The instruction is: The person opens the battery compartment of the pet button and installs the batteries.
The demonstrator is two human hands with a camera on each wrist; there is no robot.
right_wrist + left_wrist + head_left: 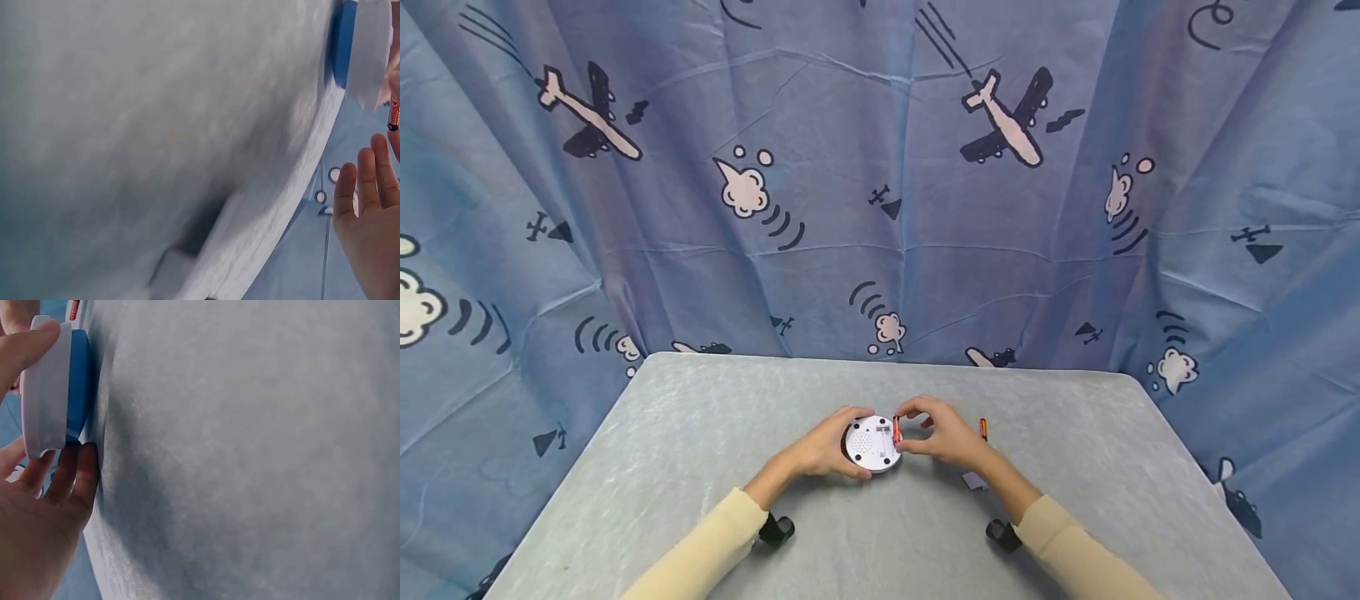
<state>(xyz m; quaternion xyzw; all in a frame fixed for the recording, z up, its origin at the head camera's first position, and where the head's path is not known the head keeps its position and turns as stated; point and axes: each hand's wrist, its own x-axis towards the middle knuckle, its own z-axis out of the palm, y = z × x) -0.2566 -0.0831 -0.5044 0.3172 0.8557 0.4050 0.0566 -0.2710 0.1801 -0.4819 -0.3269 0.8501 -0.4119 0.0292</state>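
Note:
A round white device (871,443) lies on the table with its underside up, showing dark feet, a patch of small holes and an uncovered battery compartment. Its blue part (78,384) faces the tabletop. My left hand (827,444) grips the device by its rim, thumb on the near side and fingers round the far side. Between thumb and fingertips, my right hand (942,432) pinches a red and black battery (897,430) at the device's right edge. The other fingers of the right hand are extended in the right wrist view.
A second red battery (982,427) lies on the table (737,400) beyond my right forearm. A small grey piece (974,481) is partly covered by that forearm. Behind the table hangs a blue curtain (850,208) with an airplane print.

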